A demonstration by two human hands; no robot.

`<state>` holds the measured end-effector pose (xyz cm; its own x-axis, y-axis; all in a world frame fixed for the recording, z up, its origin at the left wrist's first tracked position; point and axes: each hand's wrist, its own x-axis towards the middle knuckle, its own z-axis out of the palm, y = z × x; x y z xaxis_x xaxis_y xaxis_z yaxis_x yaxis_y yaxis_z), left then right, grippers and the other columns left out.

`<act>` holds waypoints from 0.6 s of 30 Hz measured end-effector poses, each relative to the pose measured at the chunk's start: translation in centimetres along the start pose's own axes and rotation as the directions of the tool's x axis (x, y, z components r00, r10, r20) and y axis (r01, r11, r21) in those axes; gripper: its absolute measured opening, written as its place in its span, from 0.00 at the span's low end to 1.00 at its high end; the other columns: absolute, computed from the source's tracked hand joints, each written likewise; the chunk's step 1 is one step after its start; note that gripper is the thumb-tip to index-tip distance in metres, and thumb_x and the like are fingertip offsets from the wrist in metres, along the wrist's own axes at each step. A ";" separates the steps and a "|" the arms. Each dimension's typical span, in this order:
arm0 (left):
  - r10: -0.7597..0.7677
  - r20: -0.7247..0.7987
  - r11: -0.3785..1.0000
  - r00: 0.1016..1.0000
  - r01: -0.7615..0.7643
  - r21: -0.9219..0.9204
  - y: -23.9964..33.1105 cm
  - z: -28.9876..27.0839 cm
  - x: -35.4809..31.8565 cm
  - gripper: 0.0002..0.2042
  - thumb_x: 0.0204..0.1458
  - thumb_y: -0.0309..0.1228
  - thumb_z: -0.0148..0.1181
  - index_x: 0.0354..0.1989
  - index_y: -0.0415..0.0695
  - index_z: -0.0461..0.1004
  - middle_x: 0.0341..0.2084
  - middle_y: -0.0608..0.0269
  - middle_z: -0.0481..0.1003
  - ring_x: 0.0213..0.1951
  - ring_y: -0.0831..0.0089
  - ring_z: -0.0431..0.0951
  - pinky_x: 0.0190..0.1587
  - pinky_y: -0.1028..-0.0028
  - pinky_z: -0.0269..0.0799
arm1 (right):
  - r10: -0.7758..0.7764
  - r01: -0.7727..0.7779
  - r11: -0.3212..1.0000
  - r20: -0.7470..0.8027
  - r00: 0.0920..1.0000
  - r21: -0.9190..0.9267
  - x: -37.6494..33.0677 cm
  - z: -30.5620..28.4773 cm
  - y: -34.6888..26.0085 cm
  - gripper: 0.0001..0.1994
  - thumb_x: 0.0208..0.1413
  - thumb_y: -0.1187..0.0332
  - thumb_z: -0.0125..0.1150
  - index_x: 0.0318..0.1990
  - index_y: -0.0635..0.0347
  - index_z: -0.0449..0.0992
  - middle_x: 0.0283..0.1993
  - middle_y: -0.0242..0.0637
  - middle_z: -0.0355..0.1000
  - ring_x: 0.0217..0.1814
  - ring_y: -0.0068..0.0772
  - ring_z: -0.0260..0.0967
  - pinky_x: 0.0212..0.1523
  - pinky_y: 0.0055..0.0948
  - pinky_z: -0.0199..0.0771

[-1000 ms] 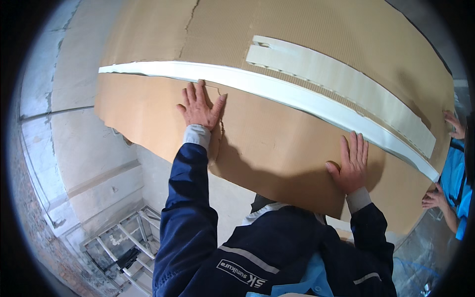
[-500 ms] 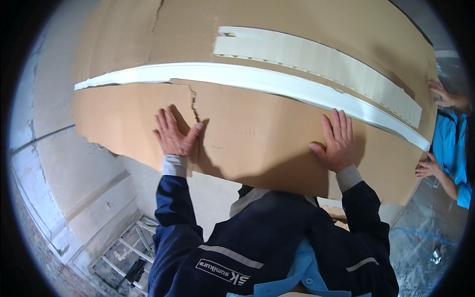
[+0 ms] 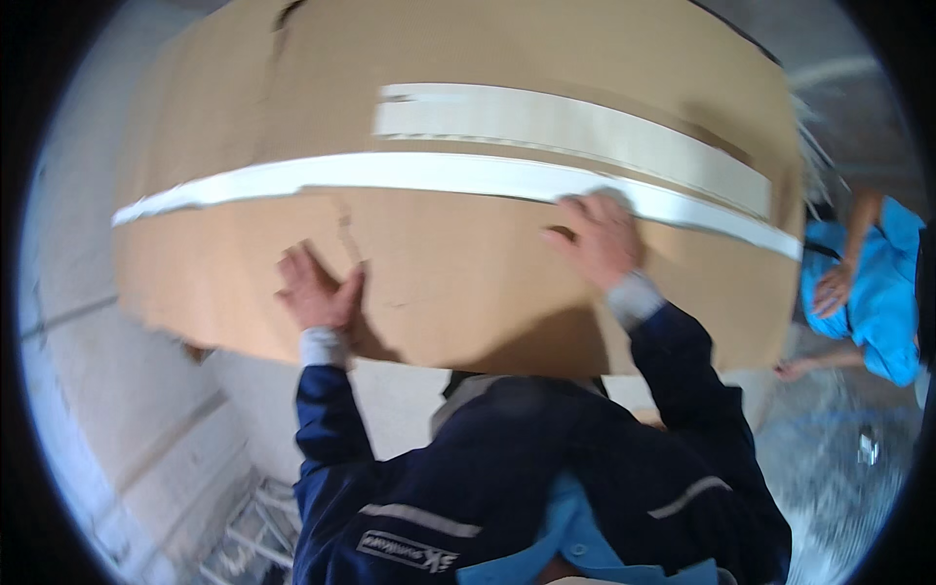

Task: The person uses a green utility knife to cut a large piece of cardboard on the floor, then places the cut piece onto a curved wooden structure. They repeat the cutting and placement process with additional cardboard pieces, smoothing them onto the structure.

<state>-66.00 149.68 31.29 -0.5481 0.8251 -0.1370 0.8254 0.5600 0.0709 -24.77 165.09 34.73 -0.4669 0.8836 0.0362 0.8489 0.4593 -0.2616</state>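
A big brown cardboard sheet [image 3: 458,263] spreads in front of me, with a jagged tear left of its middle. Across it runs a long narrow white strip [image 3: 419,171], slightly bowed by the lens. My left hand [image 3: 320,291] rests on the cardboard below the tear, fingers spread and holding nothing. Farther right, my right hand [image 3: 600,242] is slightly blurred. Its fingertips reach the near edge of the white strip, the thumb is held apart, and nothing shows in its grip. Beyond the strip lies a shorter cream-coloured slat [image 3: 575,138] with a notched near edge.
A co-worker in a light blue shirt [image 3: 882,312] is at the right, beside the sheet's end, one hand near the waist. At lower left is a metal frame [image 3: 258,522] beside a bare wall [image 3: 146,419]. A small shiny object [image 3: 868,447] lies on the floor at right.
The whole view has shifted. My right hand has moved up onto the white strip's edge, while my left stays on the cardboard. The co-worker's hands have come away from the sheet's end.
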 end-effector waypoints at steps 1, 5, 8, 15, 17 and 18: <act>-0.010 -0.018 1.000 1.000 0.010 -0.019 -0.1 0.3 0.1 0.57 0.46 0.67 0.63 0.78 0.42 0.49 0.77 0.41 0.47 0.79 0.48 0.41 0.71 0.30 0.36 | 0.001 -0.001 1.000 -0.030 1.000 0.006 0.0 0.1 0.4 0.22 0.55 0.47 0.68 0.50 0.49 0.80 0.48 0.36 0.74 0.56 0.44 0.69 0.61 0.46 0.64; 0.001 -0.057 0.999 0.998 0.001 0.034 -0.6 0.9 0.4 0.55 0.47 0.68 0.62 0.78 0.47 0.51 0.77 0.45 0.49 0.78 0.50 0.45 0.70 0.30 0.41 | 0.074 -0.072 0.996 -0.030 0.997 0.049 -0.6 0.4 1.7 0.23 0.58 0.46 0.64 0.54 0.51 0.79 0.52 0.38 0.72 0.60 0.45 0.66 0.63 0.48 0.64; -0.030 -0.035 0.995 0.999 0.033 0.092 -1.1 1.5 0.8 0.54 0.50 0.71 0.57 0.80 0.54 0.47 0.79 0.51 0.46 0.80 0.54 0.41 0.71 0.30 0.39 | 0.115 -0.113 0.993 -0.066 0.991 0.030 -1.4 1.1 2.6 0.31 0.61 0.44 0.60 0.65 0.55 0.71 0.66 0.45 0.65 0.72 0.51 0.57 0.73 0.52 0.53; -0.025 -0.133 0.990 0.991 0.043 0.136 -3.0 4.0 1.4 0.51 0.53 0.73 0.51 0.80 0.56 0.46 0.79 0.54 0.45 0.80 0.54 0.40 0.71 0.31 0.39 | 0.079 -0.079 0.997 0.040 0.996 0.017 -4.2 3.3 4.4 0.47 0.64 0.34 0.45 0.77 0.65 0.49 0.82 0.55 0.41 0.86 0.55 0.30 0.82 0.53 0.23; -0.003 -0.149 0.987 0.989 0.027 0.157 -3.4 4.3 1.6 0.51 0.54 0.74 0.48 0.80 0.58 0.44 0.79 0.54 0.44 0.80 0.54 0.40 0.71 0.32 0.39 | 0.086 -0.086 0.995 -0.015 0.996 0.054 -4.5 3.2 4.6 0.45 0.64 0.35 0.47 0.76 0.64 0.53 0.81 0.56 0.45 0.85 0.56 0.33 0.82 0.54 0.25; -0.002 -0.141 0.991 0.990 0.021 0.133 -3.4 4.3 1.7 0.51 0.54 0.74 0.48 0.80 0.58 0.44 0.79 0.54 0.44 0.80 0.54 0.40 0.71 0.32 0.38 | 0.101 -0.097 0.990 -0.032 0.994 0.101 -4.7 3.0 4.8 0.44 0.63 0.36 0.49 0.75 0.65 0.56 0.80 0.56 0.46 0.85 0.57 0.34 0.82 0.54 0.26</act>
<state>-69.19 148.84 26.52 -0.5634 0.8262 0.0039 0.8243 0.5624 -0.0643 -19.23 162.91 30.38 -0.3706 0.9279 0.0407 0.8609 0.3596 -0.3599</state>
